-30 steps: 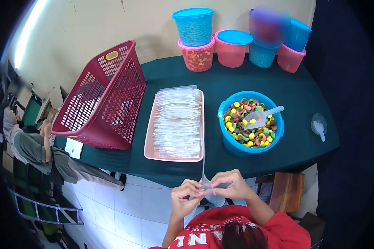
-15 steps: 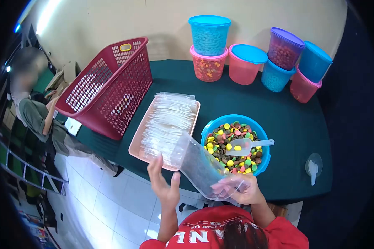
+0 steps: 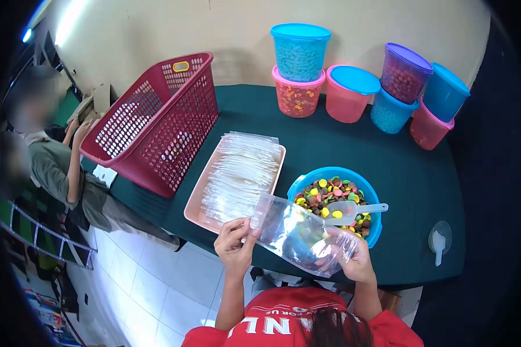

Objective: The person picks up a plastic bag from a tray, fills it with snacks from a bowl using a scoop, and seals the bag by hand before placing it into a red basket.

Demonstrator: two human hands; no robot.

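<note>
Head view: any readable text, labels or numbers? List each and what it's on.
"NLIN": large white letters on the red shirt, cut off at both ends.
Smaller line above it on the shirt: too blurred to read.
The yellow tag on the red basket: nothing legible.
The lidded tubs and the clear bag: no print visible.
</note>
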